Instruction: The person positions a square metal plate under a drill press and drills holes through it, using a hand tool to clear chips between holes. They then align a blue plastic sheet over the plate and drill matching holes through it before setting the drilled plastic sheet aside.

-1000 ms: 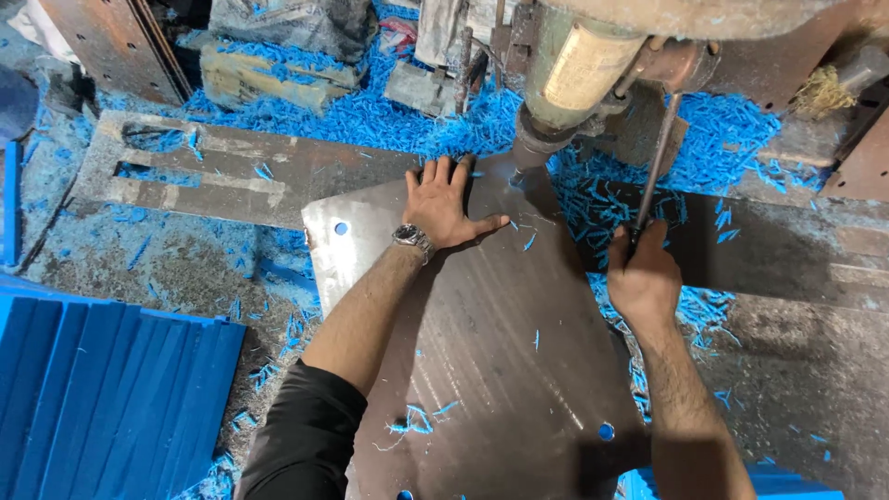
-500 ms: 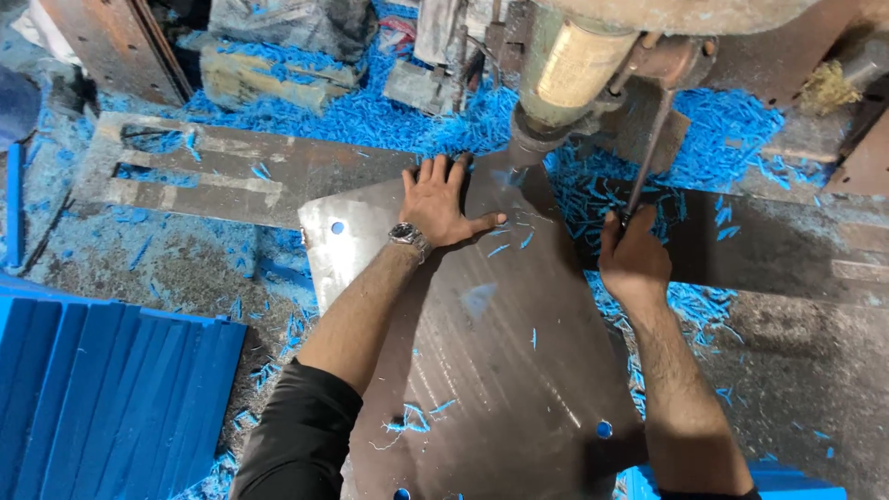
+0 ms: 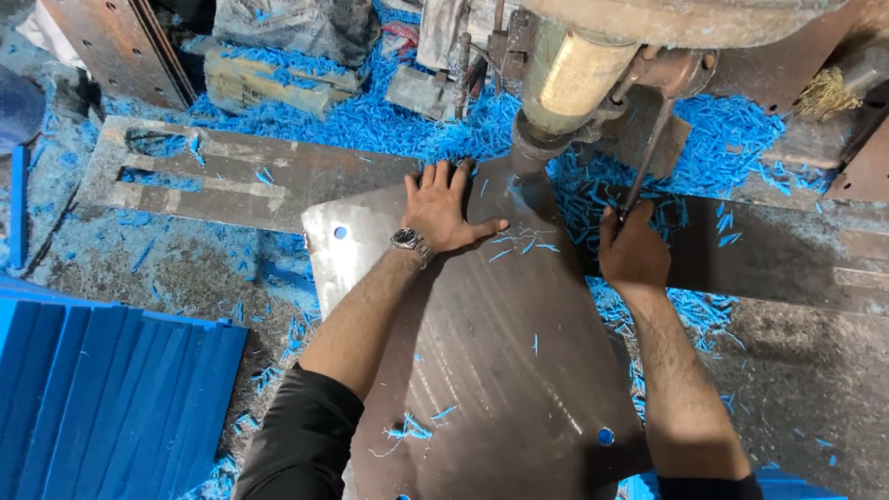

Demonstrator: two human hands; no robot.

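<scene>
A large grey metal plate [image 3: 491,352] with holes near its corners lies on the machine bed under a drill head [image 3: 569,88]. My left hand [image 3: 443,208] rests flat on the plate's far end, fingers spread, just left of the spindle; a watch is on that wrist. My right hand [image 3: 632,250] is closed around the lower end of a thin metal lever rod [image 3: 648,157] that slants up to the machine, at the plate's right edge. Blue shavings [image 3: 593,199] lie scattered on and around the plate.
A slotted steel bed plate [image 3: 222,181] lies to the left. Stacked blue sheets [image 3: 102,398] fill the lower left. Heaps of blue swarf [image 3: 389,120] cover the back, with rusty metal pieces [image 3: 116,46] and a wire brush [image 3: 829,93] behind.
My right hand has slid up and to the left along the lever rod. The left hand stays flat on the plate. More blue shavings lie near the spindle.
</scene>
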